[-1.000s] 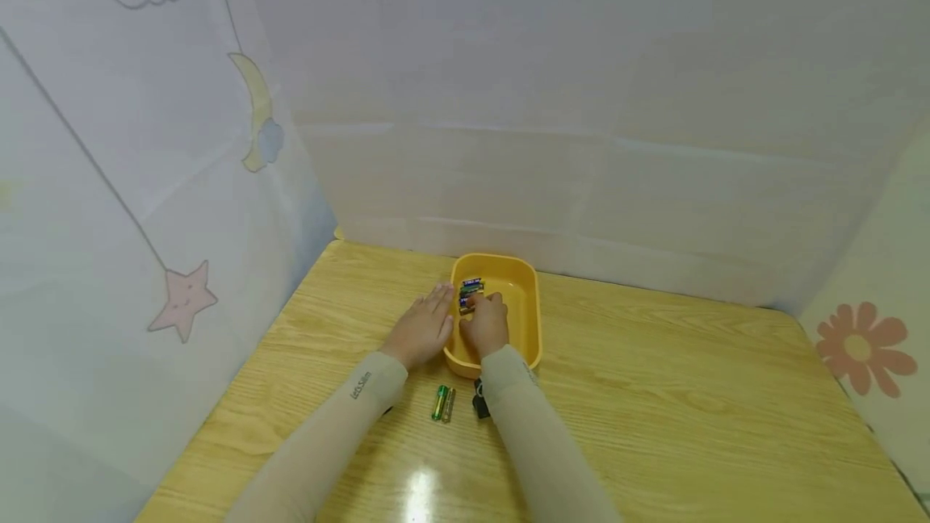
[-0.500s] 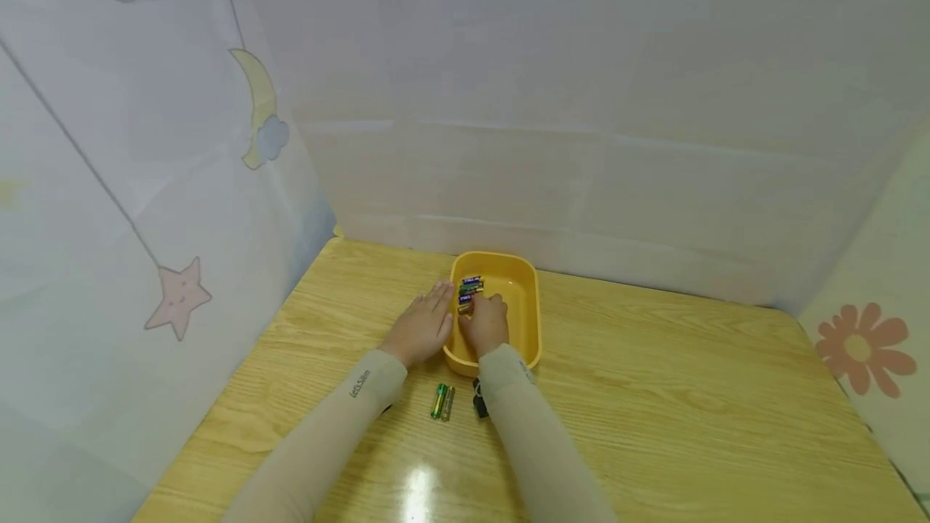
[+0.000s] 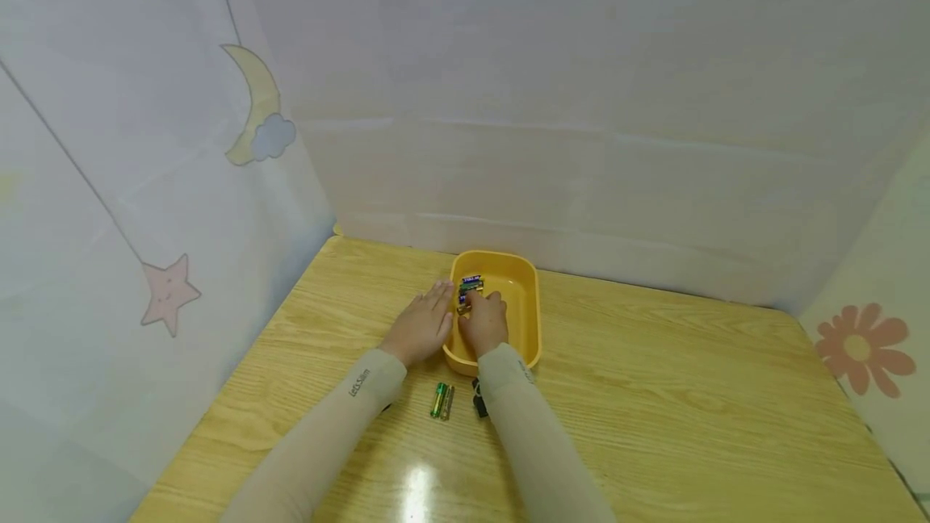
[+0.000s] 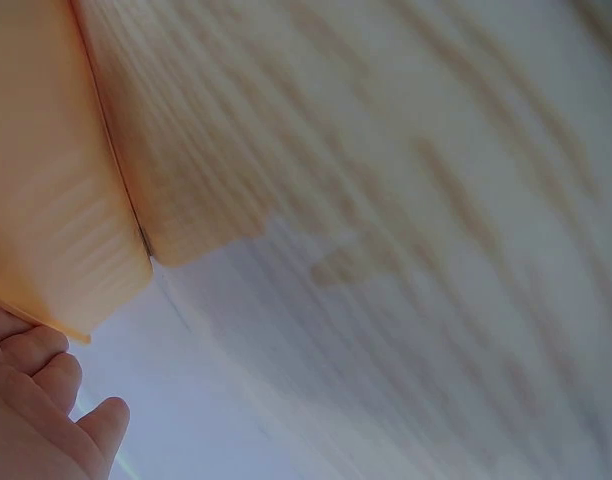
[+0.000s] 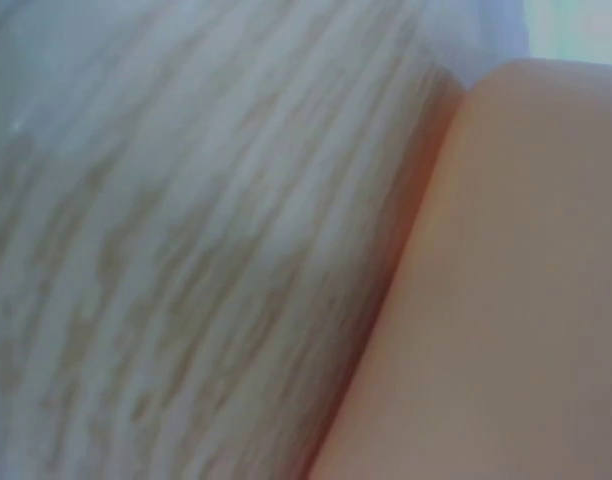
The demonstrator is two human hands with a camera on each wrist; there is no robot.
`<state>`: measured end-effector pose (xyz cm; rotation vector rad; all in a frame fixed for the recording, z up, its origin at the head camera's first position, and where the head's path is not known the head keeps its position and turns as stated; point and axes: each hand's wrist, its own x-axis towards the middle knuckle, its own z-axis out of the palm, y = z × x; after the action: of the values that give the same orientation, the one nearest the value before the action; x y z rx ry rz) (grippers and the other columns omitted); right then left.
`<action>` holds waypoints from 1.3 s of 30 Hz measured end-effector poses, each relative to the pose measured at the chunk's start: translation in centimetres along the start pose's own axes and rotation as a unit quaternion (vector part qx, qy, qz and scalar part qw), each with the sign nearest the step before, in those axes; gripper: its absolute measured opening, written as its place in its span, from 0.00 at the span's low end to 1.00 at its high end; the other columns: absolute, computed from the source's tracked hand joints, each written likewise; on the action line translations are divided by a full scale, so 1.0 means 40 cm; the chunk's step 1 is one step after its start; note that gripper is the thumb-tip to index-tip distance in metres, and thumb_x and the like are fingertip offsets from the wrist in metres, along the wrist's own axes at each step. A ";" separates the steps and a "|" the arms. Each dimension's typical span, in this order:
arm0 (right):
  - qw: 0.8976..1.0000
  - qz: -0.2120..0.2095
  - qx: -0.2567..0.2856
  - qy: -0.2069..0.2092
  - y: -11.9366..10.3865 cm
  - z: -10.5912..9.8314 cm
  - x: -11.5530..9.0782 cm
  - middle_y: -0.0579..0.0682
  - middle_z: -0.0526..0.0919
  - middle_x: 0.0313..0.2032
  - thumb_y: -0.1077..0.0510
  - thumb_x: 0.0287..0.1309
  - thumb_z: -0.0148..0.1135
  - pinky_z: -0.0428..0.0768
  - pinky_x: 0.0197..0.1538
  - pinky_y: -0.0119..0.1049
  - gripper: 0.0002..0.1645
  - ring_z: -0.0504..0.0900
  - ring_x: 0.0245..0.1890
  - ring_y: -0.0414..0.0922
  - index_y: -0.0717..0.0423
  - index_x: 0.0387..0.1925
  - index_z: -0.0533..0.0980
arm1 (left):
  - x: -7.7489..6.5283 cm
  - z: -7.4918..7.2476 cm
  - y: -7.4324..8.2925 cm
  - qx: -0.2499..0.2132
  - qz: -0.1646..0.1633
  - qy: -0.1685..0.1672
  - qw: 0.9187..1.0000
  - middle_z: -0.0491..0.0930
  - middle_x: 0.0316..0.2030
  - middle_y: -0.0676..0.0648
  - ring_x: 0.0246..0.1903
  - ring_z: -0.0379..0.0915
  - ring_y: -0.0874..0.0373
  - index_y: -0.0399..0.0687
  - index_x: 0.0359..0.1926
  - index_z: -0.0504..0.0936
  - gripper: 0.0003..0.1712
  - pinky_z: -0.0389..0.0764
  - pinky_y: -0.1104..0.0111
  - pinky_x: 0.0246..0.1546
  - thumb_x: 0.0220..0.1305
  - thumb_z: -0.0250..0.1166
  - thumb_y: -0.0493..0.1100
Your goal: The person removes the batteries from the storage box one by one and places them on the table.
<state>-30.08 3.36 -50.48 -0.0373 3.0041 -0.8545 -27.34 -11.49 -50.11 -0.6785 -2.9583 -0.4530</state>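
Note:
A yellow plastic tray [image 3: 529, 309] stands near the table's back edge in the head view. Inside it, along the left wall, several batteries [image 3: 471, 285] lie in a row. My right hand [image 3: 487, 325] reaches into the tray and pinches the nearest battery [image 3: 463, 309] between thumb and fingers, which partly hide it. Against the outer left rim rests my left hand [image 3: 417, 331], fingers extended. The left wrist view has the left hand's fingers at the tray rim. Only the tray's outer wall and the tabletop appear in the right wrist view.
On the table in front of the tray lie a green battery [image 3: 438, 399] and a gold battery [image 3: 447, 403], side by side. A small black object [image 3: 479, 400] sits partly under the right sleeve. A pale wall sheet [image 3: 581, 144] rises behind the table [image 3: 654, 394].
The right fingers shift slightly at the nearest batteries in the tray. The left hand keeps its place at the rim, and the head view tilts a little.

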 end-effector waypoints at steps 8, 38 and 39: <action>0.999 -0.018 -0.034 0.014 0.002 0.001 -0.002 0.60 0.78 0.42 0.54 0.60 0.73 0.80 0.50 0.45 0.12 0.75 0.45 0.55 0.59 0.37 0.83 | -0.002 -0.001 0.002 -0.003 0.000 0.000 1.000 0.51 0.79 0.43 0.78 0.45 0.50 0.39 0.79 0.53 0.33 0.53 0.51 0.77 0.81 0.43 0.47; 0.982 0.005 0.170 -0.077 0.037 -0.017 -0.022 0.65 0.80 0.58 0.68 0.45 0.72 0.80 0.59 0.53 0.36 0.79 0.58 0.59 0.66 0.61 0.75 | -0.005 -0.002 0.005 -0.017 -0.010 -0.006 1.000 0.49 0.79 0.45 0.78 0.43 0.51 0.41 0.80 0.51 0.33 0.52 0.51 0.77 0.82 0.41 0.49; 0.982 0.007 0.172 -0.081 0.038 -0.016 -0.020 0.65 0.80 0.58 0.69 0.46 0.71 0.80 0.59 0.52 0.36 0.78 0.59 0.59 0.65 0.61 0.75 | -0.005 -0.002 0.005 -0.016 -0.011 -0.007 1.000 0.49 0.79 0.45 0.78 0.43 0.51 0.41 0.80 0.50 0.33 0.52 0.51 0.77 0.82 0.41 0.49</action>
<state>-29.31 5.01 -50.71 -0.0750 2.6648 -1.2877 -27.06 -11.42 -49.99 -0.6548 -2.9816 -0.5010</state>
